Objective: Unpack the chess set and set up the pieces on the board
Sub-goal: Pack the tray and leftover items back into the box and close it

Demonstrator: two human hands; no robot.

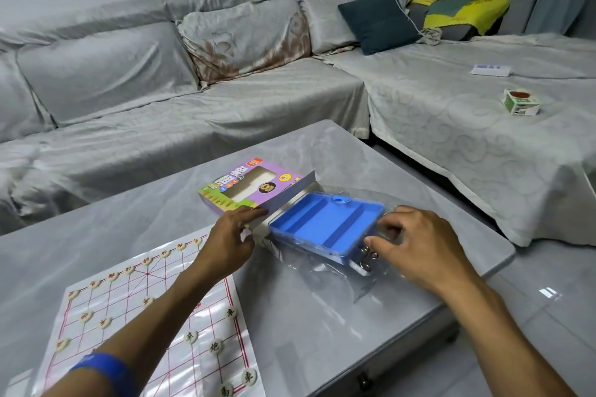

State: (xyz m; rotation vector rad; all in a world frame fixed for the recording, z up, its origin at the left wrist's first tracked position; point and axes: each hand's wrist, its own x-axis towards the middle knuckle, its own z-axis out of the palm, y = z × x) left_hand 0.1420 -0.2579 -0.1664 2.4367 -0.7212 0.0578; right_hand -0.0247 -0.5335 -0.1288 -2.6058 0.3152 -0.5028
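Table (pixel 322 316) first, grey and glossy, w/ everything on it. Board (pixel 154 316) lies under the left forearm, nearer the person than both hands; pieces (pixel 216 346) sit along its far row and scattered on the near half, so setup looks partly done, maybe most of it. Purple box (pixel 245 185) lies just beyond the left hand (pixel 230 240), flap open toward the tray. Blue tray (pixel 325 224) sits between the two hands, long axis running left-to-right and a bit away from the person, its end at the box mouth; grooves look empty. Clear plastic wrap (pixel 338 267) spreads under the tray and toward the right hand (pixel 416 245).

Left hand: fingers curled, pinching the box flap edge. Right hand: fingers bent round the tray's near-right corner, by the metal clasp (pixel 367 256); exact grip hard to tell through the wrap. Right hand is nearer the tray, so prob. it steers the tray while the left steadies the box. Tray and box line up end to end.
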